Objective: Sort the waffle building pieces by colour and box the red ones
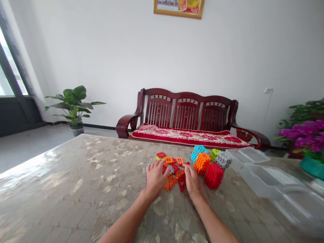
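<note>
Head view, clock read from the loose pieces, twelve pointing away from the person:
Clear boxes: over at three o'clock, see-through plastic boxes (260, 180), open compartments facing up, plain plastic showing inside.
Teal pot: out at two o'clock, the teal pot (312, 167) is full of purple flowers (303, 135).
Dark pot: far off at ten, a dark pot (77, 129) with a leafy plant (73, 103).
Loose pieces: right here between the hands, flat openwork pieces (172, 182) in red, orange and grey, overlapping on the table (101, 189), partly covered by fingers.
Left hand: palm down at nine, left hand (155, 177) open, fingers spread over the pile's edge; grip hidden.
Right hand: at four, right hand (192, 180) half open, fingertips by red pieces; cannot tell if it pinches one.
Stacks: blue, orange, green, grey and red stacks (214, 176) crowd two to three, between right hand and boxes.
Bench: wooden bench (187, 114) at twelve, beyond the table, red patterned cushion (189, 135) on it.
</note>
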A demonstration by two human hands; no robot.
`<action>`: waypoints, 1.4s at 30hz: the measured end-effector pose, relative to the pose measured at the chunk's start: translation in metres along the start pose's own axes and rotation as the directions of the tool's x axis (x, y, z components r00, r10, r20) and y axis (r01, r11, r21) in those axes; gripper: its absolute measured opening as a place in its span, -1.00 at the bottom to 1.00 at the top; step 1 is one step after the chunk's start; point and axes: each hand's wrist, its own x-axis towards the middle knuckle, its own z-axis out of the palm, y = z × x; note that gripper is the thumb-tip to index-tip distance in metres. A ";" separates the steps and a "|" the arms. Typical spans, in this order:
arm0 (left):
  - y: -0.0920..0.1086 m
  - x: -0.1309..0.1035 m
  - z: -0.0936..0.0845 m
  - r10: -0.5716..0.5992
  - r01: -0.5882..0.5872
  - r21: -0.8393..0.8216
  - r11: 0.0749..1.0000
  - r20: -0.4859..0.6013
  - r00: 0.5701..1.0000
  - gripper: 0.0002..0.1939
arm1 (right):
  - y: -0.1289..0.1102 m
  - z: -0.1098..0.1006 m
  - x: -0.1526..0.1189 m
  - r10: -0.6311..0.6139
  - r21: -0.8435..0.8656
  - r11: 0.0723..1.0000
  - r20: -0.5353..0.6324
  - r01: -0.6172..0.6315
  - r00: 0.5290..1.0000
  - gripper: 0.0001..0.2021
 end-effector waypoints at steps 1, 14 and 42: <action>-0.005 0.008 -0.003 -0.035 0.035 -0.015 0.999 -0.008 0.999 -0.57 | 0.001 0.000 0.000 0.005 0.005 1.000 -0.006 -0.005 1.000 -0.53; -0.028 0.107 0.009 -0.039 0.003 0.194 0.981 0.182 0.982 -0.48 | 0.008 0.003 0.001 -0.005 -0.016 1.000 -0.036 0.004 0.999 -0.55; -0.038 0.106 0.010 -0.066 0.043 0.105 0.994 0.231 0.971 -0.55 | 0.004 0.002 0.001 -0.008 -0.028 1.000 -0.006 0.007 1.000 -0.60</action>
